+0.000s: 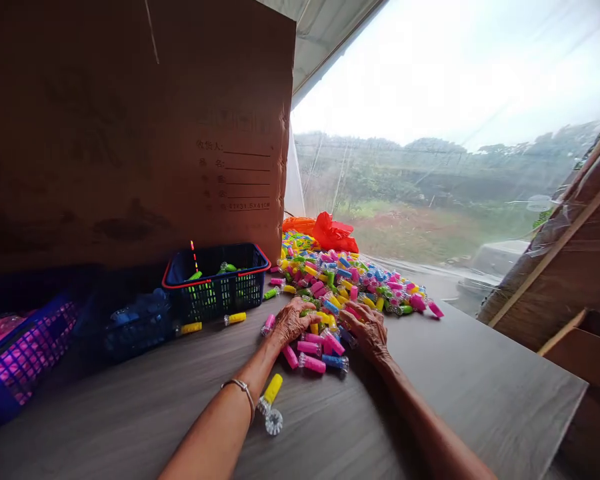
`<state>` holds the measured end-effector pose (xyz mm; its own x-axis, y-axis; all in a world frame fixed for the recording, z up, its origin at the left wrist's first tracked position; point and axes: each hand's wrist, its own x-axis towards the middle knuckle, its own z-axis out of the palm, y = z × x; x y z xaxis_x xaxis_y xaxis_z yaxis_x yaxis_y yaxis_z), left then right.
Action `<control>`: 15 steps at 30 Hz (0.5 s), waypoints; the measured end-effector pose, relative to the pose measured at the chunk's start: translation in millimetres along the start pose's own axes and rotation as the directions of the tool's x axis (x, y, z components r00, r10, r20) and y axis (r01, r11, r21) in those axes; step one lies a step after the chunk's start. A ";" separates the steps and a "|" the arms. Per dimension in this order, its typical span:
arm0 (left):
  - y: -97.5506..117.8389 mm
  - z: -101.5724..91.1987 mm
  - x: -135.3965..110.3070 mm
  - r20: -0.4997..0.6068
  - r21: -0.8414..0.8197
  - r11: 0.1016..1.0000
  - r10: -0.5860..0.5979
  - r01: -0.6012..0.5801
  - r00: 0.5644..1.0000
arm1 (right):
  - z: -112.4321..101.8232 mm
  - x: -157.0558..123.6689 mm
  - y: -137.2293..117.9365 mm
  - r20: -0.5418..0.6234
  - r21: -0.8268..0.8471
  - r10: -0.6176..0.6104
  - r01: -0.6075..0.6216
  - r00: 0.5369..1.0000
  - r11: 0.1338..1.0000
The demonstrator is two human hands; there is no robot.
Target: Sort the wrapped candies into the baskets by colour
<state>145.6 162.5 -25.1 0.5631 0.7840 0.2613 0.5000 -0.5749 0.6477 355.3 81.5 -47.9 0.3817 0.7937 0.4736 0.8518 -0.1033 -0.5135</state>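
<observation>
The heap of small pink, yellow, blue and green plastic capsules (340,287) lay spread on a grey wood-grain tabletop (480,380), with a pink capsule (312,363) just below the hands and a yellow capsule with a clear ridged end (271,395) near the left wrist. The left hand (293,321) and right hand (365,330) rested palm down and curled at the heap's near edge, though whether either gripped a piece could not be told. A dark blue mesh basket with a red rim (220,297) stood left of the heap, before a cardboard box (130,133), and a red plastic bag (334,233) lay behind the heap.
</observation>
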 end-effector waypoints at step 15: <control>-8.4 -57.4 -105.1 0.017 -0.083 0.996 0.027 -0.026 0.999 | 24.4 -68.2 -114.0 0.095 0.345 -0.013 -0.021 0.995 0.938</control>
<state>44.4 98.3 -16.9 0.5876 0.7641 0.2664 0.4288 -0.5732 0.6982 223.4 53.7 -39.1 0.3349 0.8485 0.4096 0.6675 0.0932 -0.7388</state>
